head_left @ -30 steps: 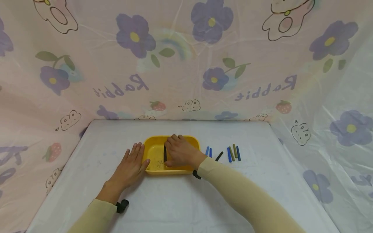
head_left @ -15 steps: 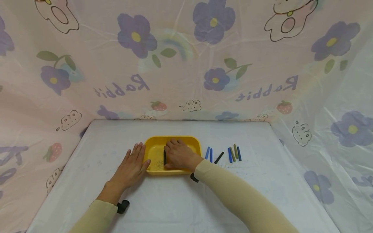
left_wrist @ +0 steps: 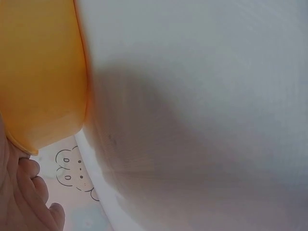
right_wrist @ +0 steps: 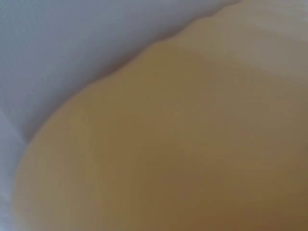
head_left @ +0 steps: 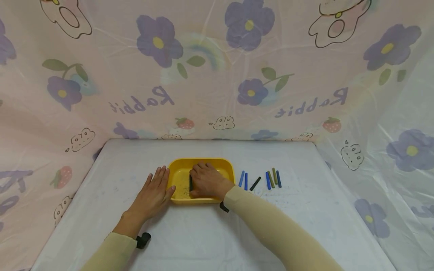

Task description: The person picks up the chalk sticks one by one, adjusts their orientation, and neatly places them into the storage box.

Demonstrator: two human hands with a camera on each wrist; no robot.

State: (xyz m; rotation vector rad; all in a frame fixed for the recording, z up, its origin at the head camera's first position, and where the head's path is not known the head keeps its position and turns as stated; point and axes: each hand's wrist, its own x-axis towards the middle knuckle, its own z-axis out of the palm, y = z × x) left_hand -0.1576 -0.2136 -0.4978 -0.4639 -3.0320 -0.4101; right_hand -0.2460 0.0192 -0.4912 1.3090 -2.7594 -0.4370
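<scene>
A yellow plastic tray point(head_left: 181, 200) stands on the white-covered table. Down inside it, my right hand point(head_left: 208, 182) grips a black crayon point(head_left: 191, 183) that lies lengthwise along the thumb and fingertips; its far side is hidden by the hand. Dark smudges mark the tray floor left of the crayon. With fingers straight, my left hand point(head_left: 152, 195) rests against the tray's left rim, thumb over the front left corner. In the left wrist view, the curled edge of the left hand point(left_wrist: 29, 197) shows beside the yellow wall. The right wrist view is blurred, filled by yellow tray wall point(right_wrist: 168, 134).
Right of the tray lie two blue crayons point(head_left: 245, 181), a slanted black crayon point(head_left: 255, 183), and a group of blue and olive crayons point(head_left: 271, 180). Faint coloured marks spot the table cloth point(head_left: 288, 218). A patterned curtain point(head_left: 203, 75) closes off the back and sides.
My right hand and the black crayon have shifted slightly toward me and left within the tray, and the sleeve uncovers more of the nearby crayons. The left hand stays in place.
</scene>
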